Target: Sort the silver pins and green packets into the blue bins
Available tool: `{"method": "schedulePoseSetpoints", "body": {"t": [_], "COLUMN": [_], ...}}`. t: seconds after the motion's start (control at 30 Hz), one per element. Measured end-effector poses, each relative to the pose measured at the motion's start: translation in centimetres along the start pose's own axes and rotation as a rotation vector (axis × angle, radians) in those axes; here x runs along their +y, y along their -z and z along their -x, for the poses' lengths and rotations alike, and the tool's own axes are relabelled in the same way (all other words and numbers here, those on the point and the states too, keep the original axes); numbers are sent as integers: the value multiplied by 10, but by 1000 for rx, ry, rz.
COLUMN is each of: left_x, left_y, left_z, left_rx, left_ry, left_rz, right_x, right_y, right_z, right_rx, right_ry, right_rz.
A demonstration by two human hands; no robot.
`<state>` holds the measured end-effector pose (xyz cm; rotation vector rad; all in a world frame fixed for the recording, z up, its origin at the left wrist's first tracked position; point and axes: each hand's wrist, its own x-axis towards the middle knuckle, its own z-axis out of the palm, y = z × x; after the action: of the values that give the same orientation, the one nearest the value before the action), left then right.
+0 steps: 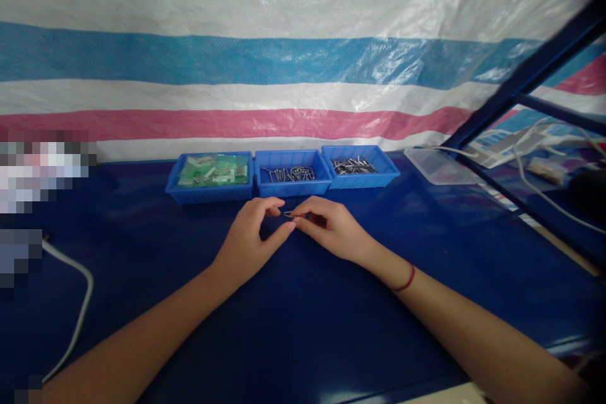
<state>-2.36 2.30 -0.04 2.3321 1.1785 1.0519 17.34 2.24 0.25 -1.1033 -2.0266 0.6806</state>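
I'm watching the right hand [337, 227] pinching a small metal piece [287, 214], six o'clock from the middle blue bin [294, 188]; the left hand [245, 241] is holding its fingertips apart. Probably light, stiff, slippery, it's inviting an end grip.

Across the back from where I stand hangs a shiny striped sheet [284, 60], 2 pink bands with 1 blue between them on white. It drops behind a glossy dark-blue table [303, 334]. A white cord [89, 278] bends down the table's left side. Over on the right, a translucent plastic tray [438, 167], maybe a lid, lies near the foot of a slanting blue metal frame [502, 107]. Past the frame, a pale cable [524, 173] loops beside a small packet [546, 170], its tan contents too blurred to name.
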Motion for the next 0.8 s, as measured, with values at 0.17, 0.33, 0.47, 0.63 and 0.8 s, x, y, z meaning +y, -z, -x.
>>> {"method": "schedulePoseSetpoints", "body": {"t": [0.17, 0.33, 0.47, 0.63, 0.8], "left_x": [0, 2, 2, 2, 3], "left_y": [0, 3, 4, 4, 4], "left_z": [-1, -2, -2, -2, -3], "left_rx": [-1, -44, -41, -35, -25], "left_ry": [97, 77, 69, 66, 71], "left_rz": [86, 103, 104, 110, 112], "right_x": [-2, -4, -4, -3, -4], "right_y": [-1, -2, -2, -2, -2], "right_z": [0, 1, 1, 0, -1], "right_rx": [-1, -11, -29, -22, 28], "right_ry": [-25, -23, -26, -24, -61], "right_rz": [-68, -73, -73, -81, -119]}}
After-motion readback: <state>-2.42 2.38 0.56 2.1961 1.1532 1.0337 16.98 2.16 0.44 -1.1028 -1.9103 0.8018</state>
